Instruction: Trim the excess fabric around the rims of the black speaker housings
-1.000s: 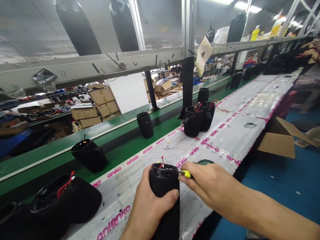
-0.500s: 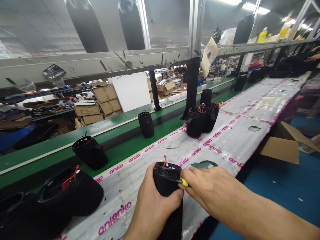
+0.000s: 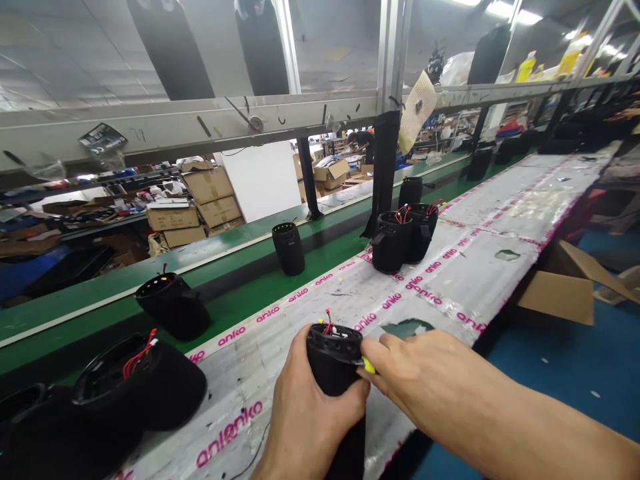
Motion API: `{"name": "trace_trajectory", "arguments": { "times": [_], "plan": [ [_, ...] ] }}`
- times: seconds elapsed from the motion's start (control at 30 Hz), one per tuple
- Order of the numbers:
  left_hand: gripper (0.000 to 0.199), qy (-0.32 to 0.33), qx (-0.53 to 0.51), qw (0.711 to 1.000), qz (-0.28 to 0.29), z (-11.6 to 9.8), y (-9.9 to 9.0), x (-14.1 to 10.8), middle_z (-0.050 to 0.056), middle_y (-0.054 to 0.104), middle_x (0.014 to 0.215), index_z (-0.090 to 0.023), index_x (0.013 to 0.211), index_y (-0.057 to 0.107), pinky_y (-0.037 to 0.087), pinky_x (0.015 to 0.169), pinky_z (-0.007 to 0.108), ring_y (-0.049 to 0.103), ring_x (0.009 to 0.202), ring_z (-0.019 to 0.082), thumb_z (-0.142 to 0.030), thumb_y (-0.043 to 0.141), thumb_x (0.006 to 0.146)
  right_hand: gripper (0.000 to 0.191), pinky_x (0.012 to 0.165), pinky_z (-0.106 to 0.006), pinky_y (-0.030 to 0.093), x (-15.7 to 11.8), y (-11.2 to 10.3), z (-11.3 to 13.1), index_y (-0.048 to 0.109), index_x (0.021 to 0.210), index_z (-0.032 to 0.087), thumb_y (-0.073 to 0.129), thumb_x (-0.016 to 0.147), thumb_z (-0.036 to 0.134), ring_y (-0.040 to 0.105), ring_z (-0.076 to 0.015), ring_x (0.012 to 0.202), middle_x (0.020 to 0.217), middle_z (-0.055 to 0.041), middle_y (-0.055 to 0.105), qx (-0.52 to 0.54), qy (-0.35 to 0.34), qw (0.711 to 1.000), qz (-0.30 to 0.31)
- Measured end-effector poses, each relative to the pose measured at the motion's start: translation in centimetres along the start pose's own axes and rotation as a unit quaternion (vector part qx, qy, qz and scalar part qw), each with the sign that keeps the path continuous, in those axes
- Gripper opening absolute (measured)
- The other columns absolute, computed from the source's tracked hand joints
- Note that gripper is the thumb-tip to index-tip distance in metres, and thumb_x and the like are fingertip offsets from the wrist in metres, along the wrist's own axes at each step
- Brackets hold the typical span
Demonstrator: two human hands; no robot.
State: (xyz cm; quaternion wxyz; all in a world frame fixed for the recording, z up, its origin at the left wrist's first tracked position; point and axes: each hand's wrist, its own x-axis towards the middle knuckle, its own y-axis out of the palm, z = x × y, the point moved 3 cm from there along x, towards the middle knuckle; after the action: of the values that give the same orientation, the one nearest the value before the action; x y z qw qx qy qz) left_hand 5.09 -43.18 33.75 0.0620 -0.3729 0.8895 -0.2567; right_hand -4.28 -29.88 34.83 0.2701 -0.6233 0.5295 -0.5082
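Observation:
My left hand (image 3: 315,407) is wrapped round a black fabric-covered cylindrical housing (image 3: 336,373), which stands tilted with its open top up. Its hard black rim has a row of holes, and red wires (image 3: 328,327) with small connectors stick out of the opening. At the right side of that rim is my right hand (image 3: 415,373), its fingers closed on a small yellow tool with a thin metal tip (image 3: 369,365). The tip meets the housing just below the rim; most of the tool is hidden in the hand.
Similar black housings (image 3: 145,387) stand at the left, and a pair (image 3: 393,243) stands farther along the white-covered bench (image 3: 300,333). More ride on the green conveyor (image 3: 240,280). A metal post (image 3: 385,153) and shelf rise behind. An open carton (image 3: 557,293) sits at the right, below the bench.
The housings on the green conveyor have shifted slightly left. Both hands keep their grip, with the tool still at the rim and only tiny movement.

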Motion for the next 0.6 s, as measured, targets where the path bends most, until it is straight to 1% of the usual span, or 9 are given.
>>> {"name": "trace_trajectory", "arguments": {
  "times": [0.1,0.2,0.3,0.37,0.43,0.5,0.6],
  "plan": [
    [0.068,0.0,-0.001,1.0,-0.002,0.1,-0.1,0.0,0.011,0.074,0.109,-0.021,0.124,0.058,0.053,0.087,0.044,0.07,0.099,0.034,-0.041,0.078,0.062,0.024,0.047,-0.038,0.007,0.2,0.0,0.0,0.048,0.09,0.022,0.071,0.081,0.02,0.042,-0.0133,0.043,0.066,0.0042,0.049,0.009,0.007,1.0,-0.004],
    [0.068,-0.004,0.005,1.0,0.0,0.1,-0.4,0.2,0.013,0.073,0.113,-0.02,0.124,0.059,0.053,0.086,0.044,0.07,0.102,0.036,-0.042,0.079,0.062,0.027,0.046,-0.037,0.007,0.5,0.1,0.0,0.051,0.09,0.022,0.073,0.076,0.018,0.042,-0.0132,0.042,0.065,0.0042,0.049,0.011,0.01,1.0,-0.005],
    [0.07,-0.018,0.016,1.0,0.006,0.1,-0.4,0.2,0.012,0.072,0.115,-0.021,0.127,0.056,0.052,0.088,0.046,0.068,0.105,0.036,-0.044,0.077,0.064,0.025,0.046,-0.037,0.007,0.8,0.3,0.1,0.054,0.089,0.022,0.074,0.074,0.018,0.042,-0.0137,0.043,0.064,0.0031,0.05,0.013,0.013,1.0,0.001],
    [0.07,-0.027,0.029,0.999,0.001,0.2,-0.2,0.2,0.011,0.072,0.115,-0.021,0.127,0.054,0.051,0.089,0.047,0.068,0.105,0.037,-0.046,0.076,0.065,0.024,0.045,-0.037,0.008,0.9,0.3,0.2,0.056,0.086,0.022,0.074,0.072,0.016,0.042,-0.014,0.043,0.064,0.0025,0.05,0.014,0.019,1.0,0.012],
    [0.071,-0.023,0.044,0.999,-0.014,0.2,-0.1,0.1,0.012,0.072,0.115,-0.022,0.128,0.054,0.05,0.09,0.049,0.068,0.104,0.038,-0.046,0.076,0.065,0.025,0.044,-0.036,0.009,1.0,0.3,0.2,0.057,0.083,0.023,0.074,0.068,0.012,0.042,-0.0143,0.043,0.064,0.0018,0.05,0.015,0.022,0.999,0.033],
    [0.072,-0.014,0.054,0.998,-0.024,0.1,0.0,0.1,0.013,0.071,0.117,-0.021,0.129,0.054,0.049,0.091,0.049,0.067,0.107,0.039,-0.045,0.075,0.064,0.024,0.043,-0.035,0.01,1.1,0.1,0.2,0.058,0.081,0.023,0.072,0.068,0.009,0.042,-0.0143,0.043,0.066,0.0012,0.052,0.018,0.02,0.998,0.052],
    [0.072,-0.013,0.042,0.999,0.003,0.1,0.0,0.2,0.013,0.069,0.123,-0.021,0.128,0.054,0.048,0.096,0.049,0.065,0.113,0.037,-0.046,0.076,0.064,0.021,0.043,-0.034,0.013,1.2,-0.3,0.3,0.058,0.08,0.023,0.071,0.072,0.008,0.045,-0.0154,0.044,0.07,0.0005,0.056,0.037,0.01,0.998,0.059]
  ]
}}
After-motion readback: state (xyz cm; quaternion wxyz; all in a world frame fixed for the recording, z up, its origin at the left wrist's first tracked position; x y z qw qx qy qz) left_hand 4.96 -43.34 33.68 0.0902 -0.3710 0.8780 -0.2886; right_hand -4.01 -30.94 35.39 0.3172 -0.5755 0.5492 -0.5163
